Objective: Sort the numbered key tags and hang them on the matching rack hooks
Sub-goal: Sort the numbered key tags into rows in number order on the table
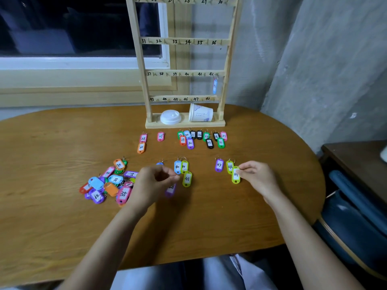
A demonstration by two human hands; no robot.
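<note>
1. My right hand (254, 176) has thumb and forefinger closed on the upper end of the lime tag marked 48 (236, 175). The tag lies flat on the table (209, 227), just beside a second lime 48 (230, 166) and near the purple 47 (219, 165).
2. My left hand (152, 183) is curled, thumb meeting forefinger. A blurred purple tag (170, 190) sits just under them, and I cannot tell whether I actually have it.
3. I judge these tags to be light, stiff plastic with a slick face (a flat press would likely skid one about rather than lift it).
4. Best hold, I think, is to pinch the body's long edges to move it. Then I would shift to just below the wire ring, so the ring stands free.
5. Its peg, hook 48 (207, 99), is on the lowest rail of the rack (142, 80), well apart from the tag.
6. The ring looks thin and probably swings, so a loose pinch could let the tag twist.
</note>
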